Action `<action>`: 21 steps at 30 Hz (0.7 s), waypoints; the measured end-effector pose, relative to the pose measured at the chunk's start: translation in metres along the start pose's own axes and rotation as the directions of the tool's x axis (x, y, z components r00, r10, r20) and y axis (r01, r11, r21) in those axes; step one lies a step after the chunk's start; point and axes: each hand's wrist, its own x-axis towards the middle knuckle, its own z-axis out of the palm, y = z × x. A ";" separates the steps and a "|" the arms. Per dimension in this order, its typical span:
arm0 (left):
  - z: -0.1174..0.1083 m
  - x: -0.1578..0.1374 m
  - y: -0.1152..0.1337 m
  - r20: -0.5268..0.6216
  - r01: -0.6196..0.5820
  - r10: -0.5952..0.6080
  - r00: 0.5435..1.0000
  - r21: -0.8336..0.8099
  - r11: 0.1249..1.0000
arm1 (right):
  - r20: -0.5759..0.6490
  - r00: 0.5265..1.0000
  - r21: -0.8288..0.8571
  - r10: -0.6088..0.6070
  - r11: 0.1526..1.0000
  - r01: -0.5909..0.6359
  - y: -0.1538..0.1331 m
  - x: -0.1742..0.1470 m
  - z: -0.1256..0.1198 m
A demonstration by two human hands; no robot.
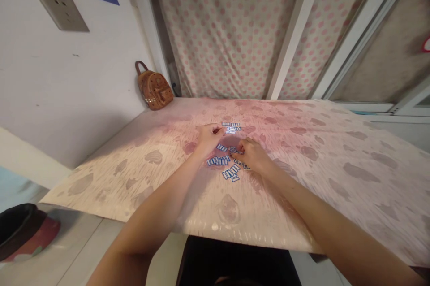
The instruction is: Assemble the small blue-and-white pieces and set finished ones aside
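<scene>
Small white rectangular tiles with blue edges lie on the table. My left hand (pixel 211 136) is at the left end of a tidy far group of tiles (pixel 231 124), thumb and fingers bent together in a pinch. Whatever it may hold is too small to make out. Closer to me, loose tiles (pixel 219 160) are scattered in several clusters, with another cluster (pixel 231 172) at the near side. My right hand (pixel 251 153) reaches over the right part of these loose tiles, its fingers curled down and covering some of them. Whether a tile is between those fingers is hidden.
A patterned pinkish cloth covers the table (pixel 336 178). At the back left a brown mini backpack (pixel 155 89) leans by the wall, below a wall socket (pixel 60 8). Behind the table hangs a dotted curtain (pixel 228 30). A dark-rimmed bin (pixel 30 232) stands on the floor at left.
</scene>
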 end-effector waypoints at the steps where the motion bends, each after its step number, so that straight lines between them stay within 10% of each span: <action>1: 0.000 0.000 -0.001 0.001 0.003 -0.003 1.000 0.012 1.000 | 0.011 1.000 0.022 -0.011 1.000 0.011 0.000 0.000 0.001; 11: -0.001 -0.001 0.000 0.012 -0.011 0.011 1.000 0.025 1.000 | -0.023 0.991 0.140 -0.128 0.982 0.130 -0.003 -0.002 -0.010; 21: 0.006 -0.006 0.000 0.044 0.040 -0.038 0.998 -0.051 0.998 | -0.442 0.896 0.433 0.039 0.884 0.176 -0.011 -0.008 -0.032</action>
